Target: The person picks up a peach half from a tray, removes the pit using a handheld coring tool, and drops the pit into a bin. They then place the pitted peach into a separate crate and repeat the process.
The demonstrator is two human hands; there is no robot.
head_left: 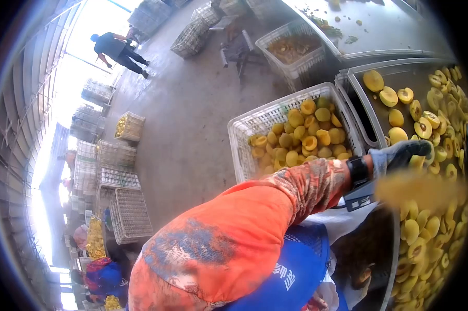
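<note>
My left hand (406, 154) wears a grey and black glove and reaches over the pile of halved yellow stone fruit (418, 243), which look like peaches. Its fingers are together and curled; what they hold, if anything, is hidden. A black watch (357, 171) circles the wrist below an orange, stained sleeve (228, 233). Right beside this hand, a tan smear (420, 191) is too blurred by motion to name. My right hand cannot be made out surely. A blue garment with white lettering (275, 280) fills the bottom.
Beside the metal table (368, 106) stands a white crate (239, 140) of yellow fruit. Another crate (291, 67) holds brownish scraps. Stacked crates (130, 215) line the left side. A person (117, 49) walks across the floor, and a person in blue and red (103, 274) is lower left.
</note>
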